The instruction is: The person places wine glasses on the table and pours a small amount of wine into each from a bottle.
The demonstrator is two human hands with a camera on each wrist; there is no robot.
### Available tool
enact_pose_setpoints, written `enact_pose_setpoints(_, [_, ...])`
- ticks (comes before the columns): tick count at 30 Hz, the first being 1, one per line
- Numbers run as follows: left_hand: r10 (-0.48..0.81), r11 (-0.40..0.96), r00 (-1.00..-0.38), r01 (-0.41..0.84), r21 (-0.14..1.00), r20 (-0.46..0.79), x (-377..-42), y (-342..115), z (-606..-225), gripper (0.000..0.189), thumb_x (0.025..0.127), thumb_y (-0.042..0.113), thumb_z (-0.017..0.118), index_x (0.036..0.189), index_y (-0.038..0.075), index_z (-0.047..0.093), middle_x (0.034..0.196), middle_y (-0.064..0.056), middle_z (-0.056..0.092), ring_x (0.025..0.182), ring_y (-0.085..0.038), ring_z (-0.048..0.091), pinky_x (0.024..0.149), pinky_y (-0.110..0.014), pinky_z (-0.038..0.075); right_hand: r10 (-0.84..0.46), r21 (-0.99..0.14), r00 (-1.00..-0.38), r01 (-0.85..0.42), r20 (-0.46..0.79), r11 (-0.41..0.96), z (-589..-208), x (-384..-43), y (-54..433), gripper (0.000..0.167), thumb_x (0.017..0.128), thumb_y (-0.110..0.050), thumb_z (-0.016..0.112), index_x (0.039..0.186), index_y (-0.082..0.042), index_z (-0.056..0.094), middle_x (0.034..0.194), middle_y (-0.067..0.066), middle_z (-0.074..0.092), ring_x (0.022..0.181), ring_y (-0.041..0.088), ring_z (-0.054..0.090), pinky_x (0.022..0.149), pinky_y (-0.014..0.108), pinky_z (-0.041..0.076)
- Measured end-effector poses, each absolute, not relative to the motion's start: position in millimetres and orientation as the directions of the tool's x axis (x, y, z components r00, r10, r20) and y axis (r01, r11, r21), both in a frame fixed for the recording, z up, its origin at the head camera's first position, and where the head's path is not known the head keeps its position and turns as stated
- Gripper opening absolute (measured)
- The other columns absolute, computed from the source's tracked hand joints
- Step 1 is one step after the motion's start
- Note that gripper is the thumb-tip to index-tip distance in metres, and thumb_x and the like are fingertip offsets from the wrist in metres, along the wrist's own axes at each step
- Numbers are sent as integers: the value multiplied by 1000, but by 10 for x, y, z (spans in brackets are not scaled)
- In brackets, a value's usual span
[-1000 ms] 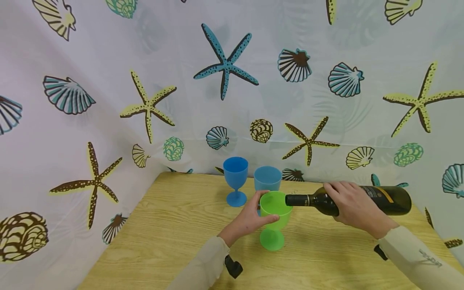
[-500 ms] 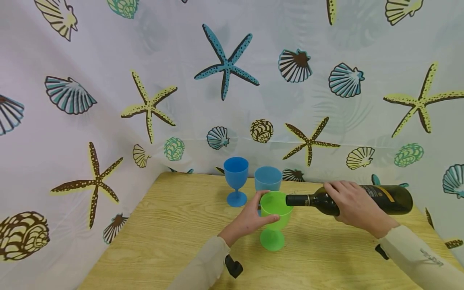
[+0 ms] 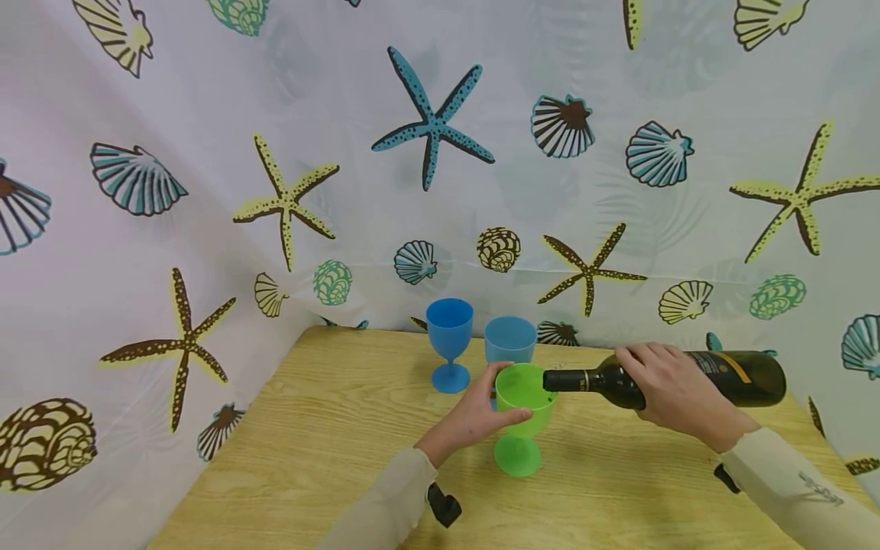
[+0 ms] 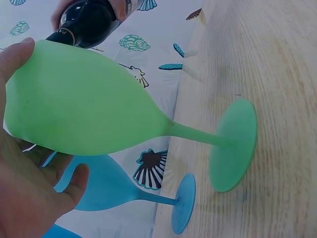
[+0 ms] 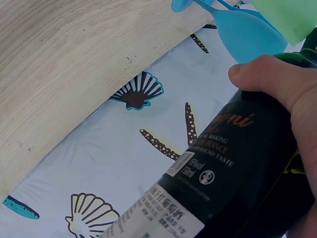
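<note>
A dark wine bottle (image 3: pixel 729 378) lies almost level in the air, its neck pointing left and its mouth over the rim of a bright green goblet (image 3: pixel 520 424). My right hand (image 3: pixel 677 393) grips the bottle around its shoulder; in the right wrist view its label (image 5: pixel 213 148) shows. My left hand (image 3: pixel 474 412) holds the green goblet's bowl from the left side, thumb in front. The goblet's foot (image 4: pixel 235 146) is at the tabletop; I cannot tell whether it touches. Whether liquid flows from the bottle is not visible.
Behind the green goblet stand a dark blue goblet (image 3: pixel 449 325) and a lighter blue goblet (image 3: pixel 510 336), partly hidden by it. All are on a wooden table (image 3: pixel 330 428). A white curtain (image 3: pixel 330 92) with shells and starfish hangs along the back and sides.
The scene has shifted slightly right as the head camera moved a little. Both hands, the bottle and the green goblet keep nearly the same places.
</note>
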State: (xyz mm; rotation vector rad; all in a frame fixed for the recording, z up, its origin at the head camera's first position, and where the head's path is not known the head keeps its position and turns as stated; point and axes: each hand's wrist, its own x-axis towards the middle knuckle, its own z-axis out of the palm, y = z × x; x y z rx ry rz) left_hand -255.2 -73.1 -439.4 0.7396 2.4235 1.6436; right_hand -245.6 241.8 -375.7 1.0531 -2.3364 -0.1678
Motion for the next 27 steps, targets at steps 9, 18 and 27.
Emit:
enact_pose_setpoints(9, [458, 282, -873, 321, 904, 167, -2560, -721, -4395, 76, 86, 35, 70, 144, 10, 28, 135, -5, 45, 121, -21, 47, 99, -42, 39, -723, 331, -535, -652, 437, 682, -3740, -2444, 2417, 83, 48, -19, 92, 118, 1, 52, 106, 19, 58, 92, 36, 59, 75, 51, 49])
enact_pose_setpoints(18, [460, 282, -871, 328, 901, 173, -2566, -716, -4392, 75, 86, 34, 70, 144, 11, 29, 134, -4, 46, 121, -20, 47, 98, -41, 40, -722, 328, -540, -652, 432, 684, -3737, -2453, 2434, 84, 48, -20, 93, 118, 1, 52, 106, 19, 58, 92, 36, 59, 74, 51, 49])
enact_pose_setpoints(27, [461, 284, -870, 329, 900, 173, -2553, -724, -4387, 76, 86, 34, 70, 144, 10, 28, 134, -5, 46, 121, -21, 47, 98, -41, 40, -726, 335, -536, -652, 430, 680, -3736, -2460, 2436, 84, 48, -20, 93, 119, 1, 52, 106, 19, 58, 92, 36, 59, 74, 51, 49])
